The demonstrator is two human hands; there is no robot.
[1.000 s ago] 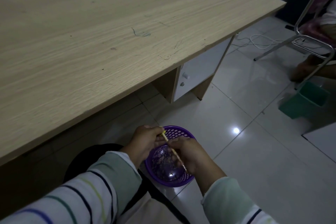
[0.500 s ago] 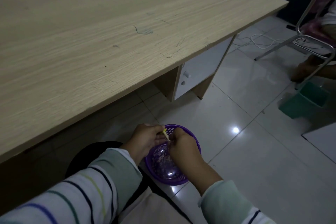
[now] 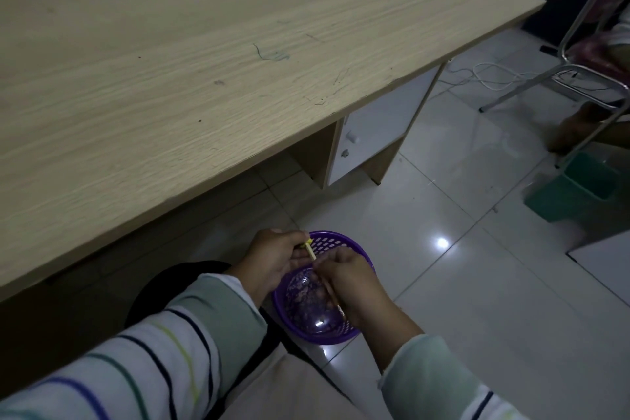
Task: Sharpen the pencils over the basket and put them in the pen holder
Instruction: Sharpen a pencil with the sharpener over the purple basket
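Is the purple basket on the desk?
No, the purple basket sits low by the tiled floor, below the desk edge.

Left hand (image 3: 276,259) and right hand (image 3: 354,283) meet, fingers (image 3: 297,237) curled (both pinching)

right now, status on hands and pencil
Left hand pinches yellow sharpener on pencil. Right hand grips pencil over purple basket. Pen holder not in view; nothing in the way.

In total we count one desk (image 3: 204,78), one purple basket (image 3: 341,239), one pencil (image 3: 311,252), one yellow sharpener (image 3: 308,242), two hands (left hand (image 3: 272,261), right hand (image 3: 356,286)), one green bin (image 3: 572,196) and one metal chair (image 3: 576,73).
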